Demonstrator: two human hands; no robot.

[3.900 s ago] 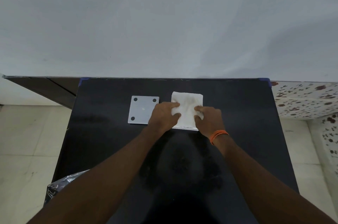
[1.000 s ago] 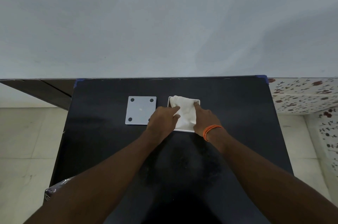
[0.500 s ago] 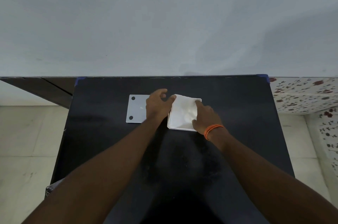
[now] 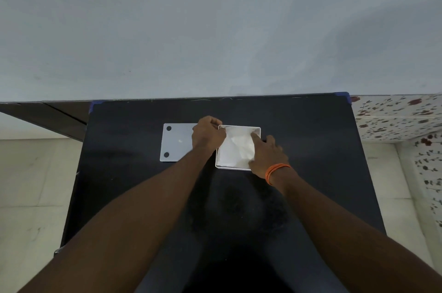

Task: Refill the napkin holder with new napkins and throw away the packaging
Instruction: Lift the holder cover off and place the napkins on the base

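while i watch through the head camera, both of the person's bare arms reach across a black table (image 4: 299, 139) set against a pale wall. at its middle sits the white square napkin holder (image 4: 239, 168), an open tray with white napkins (image 4: 235, 148) lying inside it, their top sheet rumpled. the right hand (image 4: 267, 153), an orange band (image 4: 277, 170) at its wrist, lies over the tray's right side, fingers spread loose and a fingertip pressing the napkins toward the far right corner. the left hand (image 4: 208, 133) is curled at the tray's far left corner, touching the rim; i cannot tell whether it pinches anything. just left of it, partly under that hand, a flat grey lid (image 4: 175, 143) with dark round feet lies on the table.
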